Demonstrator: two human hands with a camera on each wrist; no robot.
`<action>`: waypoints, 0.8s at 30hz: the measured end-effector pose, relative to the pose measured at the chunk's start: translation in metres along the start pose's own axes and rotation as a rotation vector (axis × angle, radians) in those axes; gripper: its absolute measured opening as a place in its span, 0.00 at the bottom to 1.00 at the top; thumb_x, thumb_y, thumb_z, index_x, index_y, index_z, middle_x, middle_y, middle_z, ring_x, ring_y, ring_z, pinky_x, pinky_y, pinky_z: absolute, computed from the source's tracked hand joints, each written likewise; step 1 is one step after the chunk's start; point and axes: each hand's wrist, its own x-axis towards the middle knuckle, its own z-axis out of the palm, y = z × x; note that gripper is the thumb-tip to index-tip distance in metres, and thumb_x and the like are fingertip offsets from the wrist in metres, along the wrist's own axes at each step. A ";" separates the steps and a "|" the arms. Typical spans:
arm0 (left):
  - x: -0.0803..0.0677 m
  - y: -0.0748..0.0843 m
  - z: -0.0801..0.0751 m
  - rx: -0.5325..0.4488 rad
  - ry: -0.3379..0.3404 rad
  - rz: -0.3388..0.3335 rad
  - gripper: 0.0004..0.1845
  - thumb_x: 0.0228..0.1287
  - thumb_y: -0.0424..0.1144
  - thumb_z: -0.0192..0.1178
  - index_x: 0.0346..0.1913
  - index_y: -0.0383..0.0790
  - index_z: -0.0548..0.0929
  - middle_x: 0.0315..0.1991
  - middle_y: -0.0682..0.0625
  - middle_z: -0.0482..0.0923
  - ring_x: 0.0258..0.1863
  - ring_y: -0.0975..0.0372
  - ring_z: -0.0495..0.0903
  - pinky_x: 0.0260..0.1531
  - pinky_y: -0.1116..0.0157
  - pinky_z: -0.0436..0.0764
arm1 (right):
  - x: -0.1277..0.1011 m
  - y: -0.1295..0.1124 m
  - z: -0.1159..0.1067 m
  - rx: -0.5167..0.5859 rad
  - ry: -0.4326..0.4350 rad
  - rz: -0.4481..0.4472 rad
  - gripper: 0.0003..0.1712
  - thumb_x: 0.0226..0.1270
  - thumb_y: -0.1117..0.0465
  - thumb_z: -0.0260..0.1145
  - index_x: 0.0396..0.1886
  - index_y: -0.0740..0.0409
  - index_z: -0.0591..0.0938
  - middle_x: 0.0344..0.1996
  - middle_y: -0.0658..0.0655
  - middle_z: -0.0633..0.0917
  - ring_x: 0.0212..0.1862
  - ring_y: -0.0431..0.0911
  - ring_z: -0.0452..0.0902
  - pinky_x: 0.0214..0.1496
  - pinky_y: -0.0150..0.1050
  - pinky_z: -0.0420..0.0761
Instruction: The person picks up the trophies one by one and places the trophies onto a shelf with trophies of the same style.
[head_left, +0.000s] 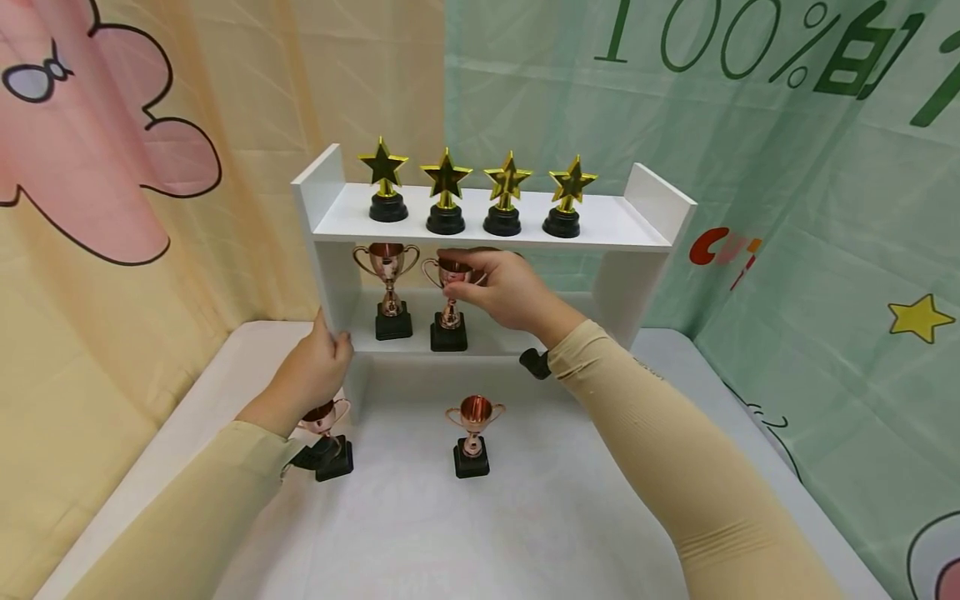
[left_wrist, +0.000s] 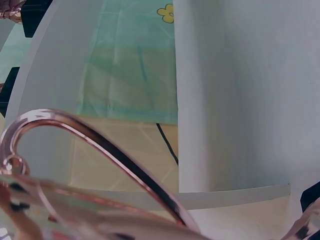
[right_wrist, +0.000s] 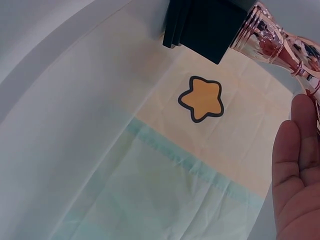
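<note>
one upright cup trophy [head_left: 450, 304], right hand [head_left: 506, 292] pinching its rim.

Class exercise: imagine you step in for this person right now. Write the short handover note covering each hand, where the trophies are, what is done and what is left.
Right hand: grips the second cup trophy by its bowl, base on the lower shelf.
Left hand: holds the left side panel of the white shelf, steadying it.
Done: four gold star trophies line the top shelf; one cup trophy stands on the lower shelf at the left.
Left: two cup trophies on the table, one in the middle, one under the left wrist.
</note>
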 end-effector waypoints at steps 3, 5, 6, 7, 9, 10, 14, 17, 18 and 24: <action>0.000 0.000 0.000 0.001 -0.002 -0.004 0.36 0.83 0.42 0.37 0.84 0.36 0.36 0.77 0.22 0.60 0.71 0.28 0.69 0.67 0.30 0.69 | 0.001 0.000 0.000 0.002 -0.004 0.015 0.29 0.75 0.55 0.70 0.73 0.46 0.79 0.40 0.52 0.88 0.42 0.44 0.83 0.40 0.37 0.80; 0.000 0.000 0.000 0.001 -0.003 -0.006 0.36 0.83 0.42 0.37 0.84 0.36 0.36 0.77 0.22 0.60 0.70 0.28 0.70 0.67 0.29 0.69 | 0.002 0.000 0.001 0.004 -0.007 0.024 0.29 0.75 0.54 0.70 0.74 0.45 0.79 0.40 0.51 0.88 0.41 0.44 0.83 0.40 0.36 0.79; 0.000 0.001 0.000 0.002 -0.004 -0.007 0.36 0.84 0.42 0.37 0.84 0.36 0.36 0.77 0.22 0.60 0.70 0.27 0.70 0.67 0.29 0.69 | 0.002 0.000 0.001 0.005 -0.009 0.028 0.29 0.75 0.54 0.70 0.74 0.45 0.79 0.40 0.51 0.88 0.41 0.44 0.83 0.39 0.36 0.79; 0.000 0.001 0.000 0.000 -0.004 -0.006 0.36 0.84 0.42 0.37 0.84 0.36 0.35 0.77 0.22 0.59 0.70 0.27 0.70 0.67 0.29 0.69 | 0.002 0.000 0.001 0.006 -0.010 0.034 0.29 0.76 0.54 0.70 0.74 0.45 0.79 0.40 0.51 0.89 0.40 0.44 0.83 0.39 0.36 0.78; 0.000 0.001 -0.001 -0.003 -0.006 -0.005 0.37 0.84 0.42 0.37 0.84 0.37 0.35 0.77 0.22 0.59 0.70 0.27 0.69 0.67 0.29 0.69 | 0.003 0.000 0.002 0.007 -0.012 0.038 0.29 0.76 0.54 0.70 0.74 0.45 0.78 0.40 0.51 0.89 0.40 0.43 0.82 0.38 0.36 0.78; 0.000 0.001 -0.001 -0.005 -0.007 -0.005 0.37 0.84 0.42 0.37 0.84 0.37 0.34 0.77 0.22 0.59 0.70 0.27 0.69 0.66 0.29 0.69 | 0.004 0.000 0.003 0.008 -0.013 0.041 0.29 0.76 0.53 0.70 0.74 0.45 0.78 0.40 0.51 0.90 0.39 0.43 0.82 0.38 0.36 0.77; 0.001 0.001 -0.001 -0.011 -0.011 -0.004 0.37 0.84 0.42 0.37 0.85 0.38 0.33 0.78 0.23 0.57 0.71 0.27 0.68 0.66 0.28 0.69 | 0.006 0.001 0.004 0.006 -0.012 0.044 0.30 0.75 0.53 0.70 0.74 0.44 0.78 0.41 0.51 0.90 0.39 0.43 0.82 0.38 0.36 0.78; 0.001 0.000 0.000 -0.012 -0.012 -0.007 0.37 0.84 0.43 0.37 0.85 0.38 0.33 0.78 0.23 0.58 0.71 0.27 0.68 0.66 0.28 0.69 | 0.007 0.002 0.005 0.005 -0.007 0.044 0.29 0.75 0.53 0.70 0.74 0.44 0.79 0.42 0.51 0.90 0.40 0.43 0.82 0.39 0.35 0.79; 0.001 0.000 0.000 -0.013 -0.012 -0.009 0.37 0.84 0.43 0.37 0.85 0.37 0.34 0.78 0.23 0.58 0.71 0.27 0.68 0.66 0.28 0.69 | 0.007 0.002 0.005 0.006 -0.004 0.044 0.29 0.75 0.53 0.70 0.74 0.44 0.79 0.42 0.51 0.90 0.41 0.43 0.82 0.40 0.35 0.79; 0.001 0.001 -0.001 -0.019 -0.013 -0.009 0.37 0.84 0.42 0.37 0.84 0.37 0.34 0.78 0.22 0.58 0.71 0.27 0.69 0.66 0.29 0.69 | 0.009 0.003 0.006 0.000 0.010 0.040 0.29 0.75 0.53 0.70 0.74 0.43 0.79 0.45 0.52 0.89 0.42 0.44 0.81 0.41 0.36 0.78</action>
